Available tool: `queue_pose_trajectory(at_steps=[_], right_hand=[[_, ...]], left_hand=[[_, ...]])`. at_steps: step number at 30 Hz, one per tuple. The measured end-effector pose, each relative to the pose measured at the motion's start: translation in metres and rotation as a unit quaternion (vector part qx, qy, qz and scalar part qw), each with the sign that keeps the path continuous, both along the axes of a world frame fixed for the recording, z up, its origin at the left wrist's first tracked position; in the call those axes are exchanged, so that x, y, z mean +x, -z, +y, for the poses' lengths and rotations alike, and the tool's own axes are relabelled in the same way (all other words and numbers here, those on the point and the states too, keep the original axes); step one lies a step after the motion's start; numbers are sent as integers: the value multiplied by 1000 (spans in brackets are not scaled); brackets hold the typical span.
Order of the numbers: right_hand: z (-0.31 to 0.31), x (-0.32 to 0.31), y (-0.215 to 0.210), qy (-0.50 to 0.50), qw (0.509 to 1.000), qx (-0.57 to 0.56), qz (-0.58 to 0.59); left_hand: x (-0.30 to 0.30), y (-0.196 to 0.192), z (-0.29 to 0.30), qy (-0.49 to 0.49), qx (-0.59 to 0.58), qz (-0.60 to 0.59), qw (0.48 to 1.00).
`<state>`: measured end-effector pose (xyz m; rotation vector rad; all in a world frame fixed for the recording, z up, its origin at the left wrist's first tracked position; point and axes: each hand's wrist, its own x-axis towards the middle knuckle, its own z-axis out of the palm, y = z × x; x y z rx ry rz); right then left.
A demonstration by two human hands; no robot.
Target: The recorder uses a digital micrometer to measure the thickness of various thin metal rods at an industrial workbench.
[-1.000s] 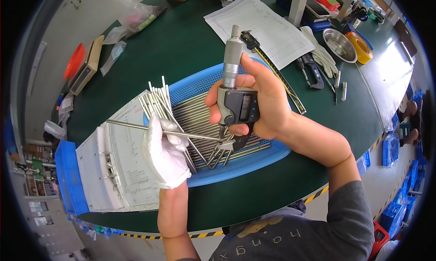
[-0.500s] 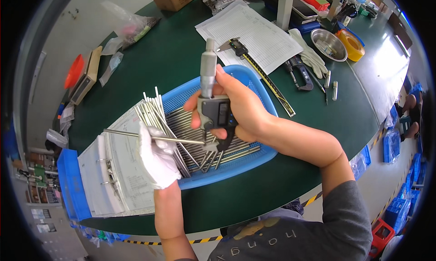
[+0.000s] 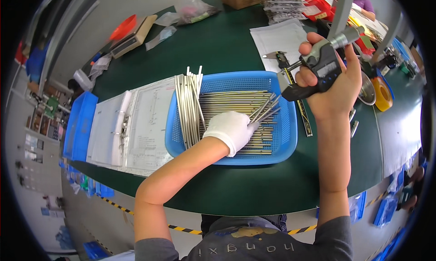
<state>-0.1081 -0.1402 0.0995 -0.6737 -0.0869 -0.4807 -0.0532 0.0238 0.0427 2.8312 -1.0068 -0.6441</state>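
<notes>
- Left hand (image 3: 230, 127), in a white fabric glove, is over the basket, palm down, back of the hand to the camera
- Left fingers bent and mostly hidden under the glove; cannot tell if they grip the rods or only touch them
- Small fan of loose thin silver metal rods (image 3: 267, 108) sits just beyond the left fingertips, on their right and far side
- Long axis of that fan runs obliquely, from the glove up toward the far right corner of the basket, crossing the rods below at a slant
- Left hand is the nearer one to the fan; right hand is apart from it, raised beyond the basket's right rim
- Right hand (image 3: 338, 91), bare, has its fingers curled round a grey-and-black digital micrometer (image 3: 323, 66), thimble pointing up right, frame opening facing left, no rod seen in its gap
- Flat layer of silver metal rods (image 3: 231, 99) lies side to side in the blue perforated plastic basket (image 3: 255, 160)
- Separate bundle of silver metal rods (image 3: 185, 113) lies near-to-far across the basket's left end, far tips past the rim
- Black-and-silver caliper (image 3: 303, 119) on the dark green table (image 3: 254, 193), right of the basket
- White-paged ring binder (image 3: 147, 125) just left of the basket
</notes>
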Motion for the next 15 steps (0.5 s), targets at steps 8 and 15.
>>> queue_pose_trajectory(at_steps=[8, 15], right_hand=[[13, 9, 7, -73, 996, 10, 43], [39, 14, 26, -120, 986, -30, 114]], left_hand=[[17, -11, 45, -141, 159, -117, 970], [23, 5, 47, -135, -2, -77, 988]])
